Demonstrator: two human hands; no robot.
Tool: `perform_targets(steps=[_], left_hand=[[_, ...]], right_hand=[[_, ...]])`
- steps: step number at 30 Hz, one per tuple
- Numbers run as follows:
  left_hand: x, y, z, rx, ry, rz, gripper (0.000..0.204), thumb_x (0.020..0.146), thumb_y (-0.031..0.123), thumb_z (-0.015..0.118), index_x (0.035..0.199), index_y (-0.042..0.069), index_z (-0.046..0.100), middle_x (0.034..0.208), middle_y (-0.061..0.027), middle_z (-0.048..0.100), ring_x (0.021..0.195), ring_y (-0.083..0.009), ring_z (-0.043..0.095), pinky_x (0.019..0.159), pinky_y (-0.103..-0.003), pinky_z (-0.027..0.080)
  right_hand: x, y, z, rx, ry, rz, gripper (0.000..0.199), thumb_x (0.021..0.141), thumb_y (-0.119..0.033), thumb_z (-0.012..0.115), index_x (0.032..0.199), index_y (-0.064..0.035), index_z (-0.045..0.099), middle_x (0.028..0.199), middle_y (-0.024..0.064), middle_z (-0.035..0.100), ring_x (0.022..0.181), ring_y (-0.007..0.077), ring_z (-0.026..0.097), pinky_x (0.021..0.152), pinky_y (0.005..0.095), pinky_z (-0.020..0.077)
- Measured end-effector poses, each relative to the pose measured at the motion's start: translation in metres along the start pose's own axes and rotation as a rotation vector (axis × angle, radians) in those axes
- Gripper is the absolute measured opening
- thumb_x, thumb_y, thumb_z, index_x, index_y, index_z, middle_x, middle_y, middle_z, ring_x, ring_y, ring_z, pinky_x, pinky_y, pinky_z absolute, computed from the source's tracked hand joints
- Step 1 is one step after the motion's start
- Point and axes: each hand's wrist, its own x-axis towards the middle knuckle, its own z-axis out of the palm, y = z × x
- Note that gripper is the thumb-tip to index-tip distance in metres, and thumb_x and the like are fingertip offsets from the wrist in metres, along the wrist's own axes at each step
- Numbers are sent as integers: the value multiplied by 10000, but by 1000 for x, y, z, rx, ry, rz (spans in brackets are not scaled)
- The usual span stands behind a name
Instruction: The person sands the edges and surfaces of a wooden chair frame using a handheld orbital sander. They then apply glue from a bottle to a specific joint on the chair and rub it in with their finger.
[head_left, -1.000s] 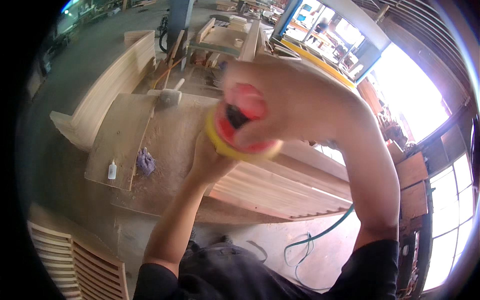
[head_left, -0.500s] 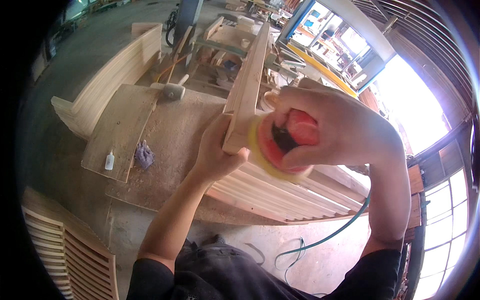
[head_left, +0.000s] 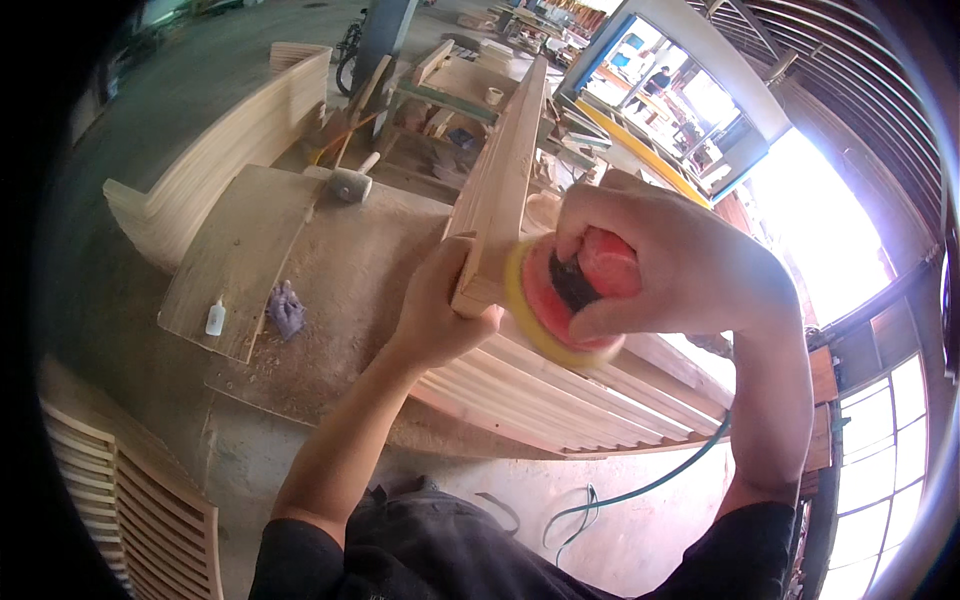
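My right hand (head_left: pixel 650 265) is wrapped round a red and black sander (head_left: pixel 572 285) with a yellow pad rim. The pad rests against the right side of a pale wooden beam (head_left: pixel 503 180), close to its near end. My left hand (head_left: pixel 440 305) grips that near end from the left, thumb underneath. Below the beam, a slatted wooden frame (head_left: pixel 560 395) spreads to the right over the workbench. A green air hose (head_left: pixel 665 480) hangs in a curve beneath my right forearm.
On the bench (head_left: pixel 370 250) lie a mallet (head_left: pixel 352 184), a crumpled purple glove (head_left: pixel 286 308) and a small white bottle (head_left: pixel 216 317). Curved wooden panels (head_left: pixel 225 140) stand at the far left. Another slatted piece (head_left: pixel 150 500) sits at lower left. A blue post (head_left: pixel 384 45) rises behind.
The sander and my right hand have shifted very slightly right and down along the beam's side. My left hand keeps its grip. The whole view has tilted a little.
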Motion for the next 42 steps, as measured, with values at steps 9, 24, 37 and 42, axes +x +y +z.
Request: perform_targets(steps=[9,24,37,42], left_hand=[[2,8,-3,47,-19,33,400,740,-29,698,1132,38,653,1074,-156,700,981,-332,698,878,-387,544],[0,2,-3,24,-31,-47,400,730,-22,714,1118,44,648,1112,-157,706,1024,-362,699,910,-395,549],[0,-3,-2,-37,-22,5,421,732,-23,698,1146,30,647,1110,-166,691,1007,-350,696,905,-391,548],[3,7,-5,59,-55,48,428,729,-19,699,1150,36,644,1090,-161,689,986,-359,694,885,-393,548]], right_hand=[[-6,29,-1,-53,2,-36,555,715,-346,896,1142,-74,670,1121,107,667,996,275,677,912,389,554],[18,2,-5,-2,-30,50,563,695,-344,894,1153,-92,684,1122,109,674,1008,267,684,921,384,554],[0,-2,-2,-86,-32,-1,551,711,-364,911,1132,-93,682,1043,96,651,949,273,665,853,394,539],[-20,2,-9,-156,-101,77,510,717,-336,900,1117,-92,697,1062,94,646,949,266,665,849,371,544]])
